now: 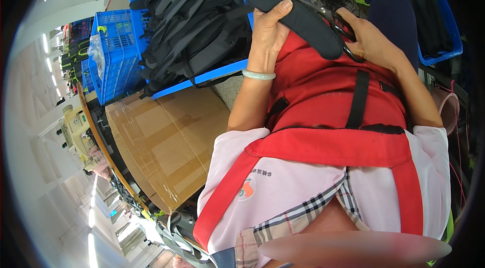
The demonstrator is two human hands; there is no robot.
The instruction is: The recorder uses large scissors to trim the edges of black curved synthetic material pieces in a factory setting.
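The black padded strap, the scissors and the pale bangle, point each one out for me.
black padded strap (pixel 303 20): head view, middle of its broad padded face.
scissors (pixel 348 36): head view, on the black handle loop in the right hand.
pale bangle (pixel 258 74): head view, front of the ring on the left wrist.

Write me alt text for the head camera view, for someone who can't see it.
Seen from above, a person's left hand grips a long black padded strap while the right hand holds black scissors against it, over a red apron. To the left, a blue crate piled with black straps sits on a cardboard box.
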